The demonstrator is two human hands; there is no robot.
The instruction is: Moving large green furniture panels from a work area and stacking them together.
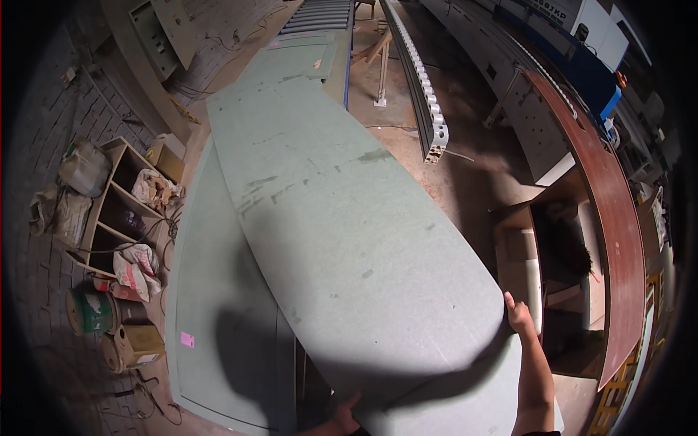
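Note:
A long grey-green board [349, 218] with dark scuffs stretches from close in front of me toward the far left. It lies askew over another green panel [218, 320], which has a pink label [187, 339]. On the board's right edge, my right hand [518, 315] is closed, thumb on top and the other fingers mostly hidden beneath. Near the lower edge of the view, in shadow, my left hand [345, 414] grips the board's left edge, its thumb over the top. Beyond the board's far end lies a further green panel [305, 58] on a stand.
A roller conveyor [313, 18] stands at the back, with a narrow roller rail [416, 80] beside it. To the right is a brown-topped bench [625, 247] with open compartments. A wooden shelf [105, 211], a green bucket [91, 311] and tins [134, 347] line the left wall.

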